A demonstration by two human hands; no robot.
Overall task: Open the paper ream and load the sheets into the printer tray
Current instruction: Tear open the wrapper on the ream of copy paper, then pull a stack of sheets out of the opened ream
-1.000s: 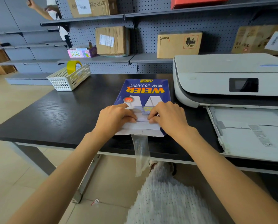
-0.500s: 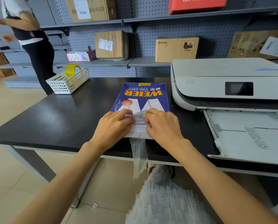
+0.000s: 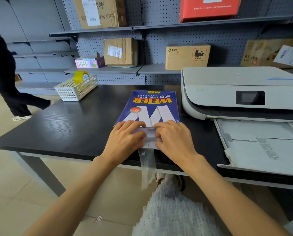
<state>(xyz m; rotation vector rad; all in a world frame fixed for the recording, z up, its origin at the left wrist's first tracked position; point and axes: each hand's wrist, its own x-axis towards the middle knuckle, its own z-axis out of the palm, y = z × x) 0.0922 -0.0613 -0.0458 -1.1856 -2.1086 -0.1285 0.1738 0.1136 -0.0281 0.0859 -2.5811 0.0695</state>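
Your hands have crept up the ream (image 3: pixel 150 106): left hand (image 3: pixel 125 138) and right hand (image 3: pixel 173 137) pinch its flap; peel evenly toward the printer (image 3: pixel 241 92).

Paper ream (image 3: pixel 148 108): blue wrapper, orange "WEIER" lettering reading upside down, big white W; lying flat on the black tabletop at 12 o'clock, near end showing a white folded flap. Clear plastic strip (image 3: pixel 147 166) hanging off the near table edge. Printer tray (image 3: pixel 254 142): white, pulled out, sitting at 3 o'clock from the ream, under the printer (image 3: pixel 227 86).
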